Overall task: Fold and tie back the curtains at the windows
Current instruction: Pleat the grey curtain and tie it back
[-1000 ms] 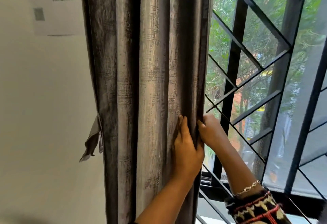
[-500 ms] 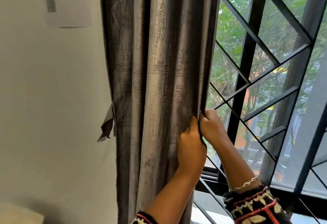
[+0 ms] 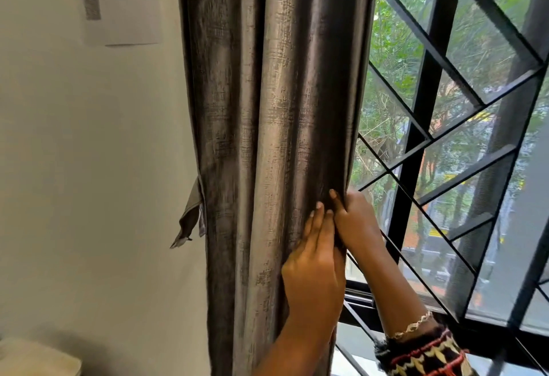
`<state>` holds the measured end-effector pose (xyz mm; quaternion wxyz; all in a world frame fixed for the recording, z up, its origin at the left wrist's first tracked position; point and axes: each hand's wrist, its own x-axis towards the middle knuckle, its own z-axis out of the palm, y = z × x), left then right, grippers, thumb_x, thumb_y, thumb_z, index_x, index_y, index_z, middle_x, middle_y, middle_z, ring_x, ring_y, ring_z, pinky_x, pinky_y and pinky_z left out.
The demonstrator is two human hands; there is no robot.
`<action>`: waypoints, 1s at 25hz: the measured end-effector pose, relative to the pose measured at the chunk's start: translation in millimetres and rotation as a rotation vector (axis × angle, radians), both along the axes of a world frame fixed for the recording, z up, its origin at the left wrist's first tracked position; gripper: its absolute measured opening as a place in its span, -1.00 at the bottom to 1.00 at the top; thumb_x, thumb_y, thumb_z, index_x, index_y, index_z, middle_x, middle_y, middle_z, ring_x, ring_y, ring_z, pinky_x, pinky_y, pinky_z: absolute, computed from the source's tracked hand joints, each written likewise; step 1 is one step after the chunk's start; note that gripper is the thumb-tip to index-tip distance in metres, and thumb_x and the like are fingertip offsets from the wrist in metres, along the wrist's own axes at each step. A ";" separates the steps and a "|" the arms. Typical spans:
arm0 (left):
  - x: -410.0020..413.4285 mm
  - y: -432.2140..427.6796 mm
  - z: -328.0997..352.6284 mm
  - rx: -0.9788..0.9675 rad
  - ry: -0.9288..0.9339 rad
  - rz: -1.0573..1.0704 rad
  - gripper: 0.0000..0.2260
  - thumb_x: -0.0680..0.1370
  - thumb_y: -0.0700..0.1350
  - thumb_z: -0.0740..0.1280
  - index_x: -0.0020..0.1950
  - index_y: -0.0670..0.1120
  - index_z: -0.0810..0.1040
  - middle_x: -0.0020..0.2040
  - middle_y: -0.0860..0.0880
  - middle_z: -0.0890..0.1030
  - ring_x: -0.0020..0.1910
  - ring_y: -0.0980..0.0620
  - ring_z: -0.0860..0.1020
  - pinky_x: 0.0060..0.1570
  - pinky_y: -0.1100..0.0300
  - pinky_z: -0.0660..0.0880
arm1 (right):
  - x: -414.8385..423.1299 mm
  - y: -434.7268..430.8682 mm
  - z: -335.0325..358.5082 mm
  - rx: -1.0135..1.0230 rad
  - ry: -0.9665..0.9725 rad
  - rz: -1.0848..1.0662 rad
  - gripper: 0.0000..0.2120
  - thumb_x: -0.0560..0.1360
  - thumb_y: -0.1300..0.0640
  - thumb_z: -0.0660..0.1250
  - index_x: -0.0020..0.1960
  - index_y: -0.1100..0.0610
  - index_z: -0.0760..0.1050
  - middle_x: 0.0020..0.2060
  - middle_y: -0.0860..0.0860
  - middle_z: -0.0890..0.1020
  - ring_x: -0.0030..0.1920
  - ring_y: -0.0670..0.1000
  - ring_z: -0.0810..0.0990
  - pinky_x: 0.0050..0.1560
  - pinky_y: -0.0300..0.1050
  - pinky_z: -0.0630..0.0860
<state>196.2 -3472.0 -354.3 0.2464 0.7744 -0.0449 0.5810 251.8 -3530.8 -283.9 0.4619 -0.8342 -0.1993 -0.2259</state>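
A grey-brown curtain point(image 3: 267, 138) hangs gathered in vertical folds between the wall and the window. My left hand point(image 3: 315, 268) lies flat against the front of the rightmost folds, fingers straight and pointing up. My right hand point(image 3: 355, 221) grips the curtain's right edge from the window side, thumb in front and fingers wrapped behind the fabric. A fabric tie-back strap point(image 3: 190, 218) dangles loose at the curtain's left edge, by the wall.
A black metal window grille point(image 3: 427, 108) with diagonal bars stands right of the curtain, trees and buildings beyond it. A sheet of paper point(image 3: 118, 4) is stuck on the cream wall at upper left. A pale object's corner point(image 3: 38, 358) shows at bottom left.
The view has swung left, so curtain and hands sit further right in frame. My left hand has slid along the folds up against my right hand, which keeps its grip on the edge.
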 end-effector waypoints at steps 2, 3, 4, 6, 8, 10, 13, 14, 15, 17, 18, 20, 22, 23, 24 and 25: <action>-14.4 4.7 -0.8 0.104 -0.187 0.076 -0.74 0.50 -0.17 0.26 0.15 -0.13 0.60 0.16 -0.05 0.61 0.21 -0.02 0.55 -0.03 0.09 0.59 | 0.1 -0.8 0.2 -0.036 -0.016 -0.062 -0.75 0.60 0.19 0.13 -0.03 0.32 0.52 -0.15 0.26 0.61 -0.10 0.23 0.57 -0.23 -0.09 0.35; -24.6 6.9 4.6 0.119 -0.255 0.120 -0.74 0.50 -0.17 0.27 0.18 -0.10 0.57 0.20 -0.06 0.58 0.29 -0.05 0.48 0.11 0.02 0.53 | 1.4 -1.4 0.0 -0.049 -0.014 -0.084 -0.77 0.59 0.20 0.14 -0.03 0.31 0.52 -0.14 0.27 0.60 -0.09 0.23 0.57 -0.23 -0.13 0.30; -31.7 8.9 10.2 0.109 -0.302 0.154 -0.72 0.51 -0.16 0.27 0.22 -0.09 0.52 0.26 -0.08 0.53 0.35 -0.07 0.39 0.23 -0.03 0.44 | 1.7 -1.7 0.4 -0.056 -0.012 -0.098 -0.78 0.59 0.23 0.14 -0.02 0.31 0.52 -0.14 0.27 0.60 -0.08 0.23 0.57 -0.23 -0.15 0.27; -34.9 14.8 19.1 -0.022 -0.315 0.169 -0.62 0.51 -0.10 0.26 0.32 -0.10 0.36 0.42 -0.12 0.35 0.45 -0.10 0.21 0.40 -0.06 0.23 | 1.9 -2.9 0.4 -0.069 0.004 -0.121 -0.80 0.58 0.26 0.14 0.01 0.32 0.51 -0.11 0.27 0.60 -0.06 0.22 0.57 -0.23 -0.16 0.26; -29.2 22.5 24.4 -0.242 -0.246 0.070 -0.50 0.52 -0.06 0.23 0.43 -0.10 0.19 0.48 -0.11 0.22 0.48 -0.08 0.18 0.41 0.01 0.22 | 0.3 -2.9 -0.2 -0.066 0.021 -0.135 -0.80 0.58 0.27 0.13 0.04 0.32 0.51 -0.10 0.26 0.60 -0.05 0.22 0.57 -0.22 -0.15 0.27; -17.2 29.2 19.5 -0.346 -0.179 -0.020 -0.48 0.54 -0.08 0.14 0.49 -0.09 0.10 0.44 -0.12 0.30 0.38 -0.09 0.36 0.27 0.05 0.39 | -0.1 -3.1 -1.5 -0.048 0.047 -0.117 -0.82 0.58 0.27 0.13 0.01 0.27 0.51 -0.18 0.22 0.58 -0.09 0.22 0.56 -0.21 -0.14 0.31; 0.9 27.1 11.3 -0.307 0.017 -0.052 -0.48 0.49 -0.19 -0.01 0.47 -0.09 0.08 0.07 -0.32 0.60 -0.05 -0.28 0.61 -0.10 -0.03 0.56 | -0.7 -2.8 -3.3 -0.037 0.061 -0.093 -0.77 0.57 0.28 0.14 -0.25 0.15 0.39 -0.40 0.04 0.45 -0.24 0.13 0.48 -0.34 -0.15 0.28; 5.6 24.6 11.3 -0.285 0.078 -0.054 -0.46 0.47 -0.23 -0.03 0.47 -0.11 0.08 0.03 -0.32 0.61 -0.09 -0.29 0.61 -0.13 -0.03 0.57 | -1.3 -2.7 -3.6 -0.034 0.059 -0.082 -0.71 0.57 0.27 0.14 -0.32 0.11 0.33 -0.43 0.00 0.41 -0.27 0.11 0.46 -0.40 -0.15 0.24; 10.1 22.4 12.3 -0.255 0.148 -0.036 -0.45 0.46 -0.27 -0.03 0.48 -0.12 0.06 0.07 -0.31 0.60 -0.04 -0.28 0.61 -0.11 0.00 0.56 | -1.0 -2.7 -3.6 -0.029 0.052 -0.068 -0.67 0.57 0.26 0.14 -0.36 0.06 0.29 -0.45 -0.01 0.40 -0.30 0.10 0.43 -0.44 -0.16 0.22; 15.7 19.2 18.0 -0.184 0.336 -0.005 -0.40 0.50 -0.35 0.03 0.51 -0.09 -0.07 0.26 -0.25 0.50 0.14 -0.21 0.54 0.05 0.03 0.48 | -1.1 -2.8 -2.9 -0.009 0.027 -0.041 -0.66 0.58 0.24 0.13 -0.36 0.05 0.29 -0.46 -0.02 0.39 -0.36 0.08 0.40 -0.45 -0.18 0.21; 20.9 17.6 18.1 -0.157 0.434 0.010 -0.37 0.53 -0.36 0.07 0.52 -0.08 -0.13 0.34 -0.21 0.43 0.21 -0.18 0.49 0.11 0.05 0.44 | -1.2 -1.8 -3.0 0.021 0.015 -0.017 -0.67 0.59 0.22 0.12 -0.35 0.07 0.31 -0.46 -0.01 0.40 -0.38 0.06 0.39 -0.44 -0.17 0.22; 28.4 15.7 18.4 -0.110 0.526 0.024 -0.39 0.56 -0.31 0.11 0.53 -0.11 -0.12 0.43 -0.15 0.33 0.29 -0.12 0.44 0.18 0.08 0.40 | -0.8 4.0 -4.2 0.090 0.002 0.061 -0.66 0.62 0.17 0.10 -0.33 0.09 0.34 -0.45 -0.03 0.41 -0.41 -0.01 0.38 -0.42 -0.15 0.22; 35.2 14.1 13.6 -0.147 0.524 -0.044 -0.50 0.57 -0.26 0.16 0.49 -0.19 0.13 0.37 -0.17 0.40 0.26 -0.13 0.47 0.20 0.06 0.42 | -0.9 11.7 -6.9 0.073 0.007 0.115 -0.66 0.63 0.05 0.05 -0.29 0.09 0.36 -0.43 -0.05 0.41 -0.39 -0.04 0.38 -0.36 -0.14 0.24; 35.8 11.9 11.5 -0.188 0.505 -0.097 -0.59 0.56 -0.27 0.19 0.41 -0.23 0.29 0.29 -0.20 0.48 0.21 -0.15 0.51 0.18 0.04 0.44 | -1.1 15.0 -8.7 0.036 0.012 0.122 -0.65 0.62 -0.01 0.03 -0.28 0.09 0.36 -0.42 -0.05 0.41 -0.38 -0.05 0.38 -0.34 -0.14 0.25; 37.1 10.2 8.7 -0.227 0.478 -0.134 -0.67 0.55 -0.28 0.21 0.31 -0.26 0.41 0.19 -0.23 0.55 0.14 -0.16 0.54 0.14 0.04 0.46 | -2.0 16.9 -9.9 0.000 0.015 0.116 -0.64 0.60 -0.06 0.03 -0.25 0.09 0.37 -0.42 -0.04 0.42 -0.38 -0.04 0.39 -0.34 -0.13 0.26; 38.6 10.0 4.5 -0.259 0.457 -0.162 -0.72 0.54 -0.29 0.22 0.24 -0.28 0.47 0.12 -0.24 0.59 0.09 -0.18 0.57 0.09 0.06 0.46 | -1.5 17.8 -11.6 -0.030 0.002 0.095 -0.64 0.59 -0.09 0.05 -0.20 0.12 0.42 -0.39 -0.01 0.46 -0.35 -0.01 0.43 -0.34 -0.13 0.27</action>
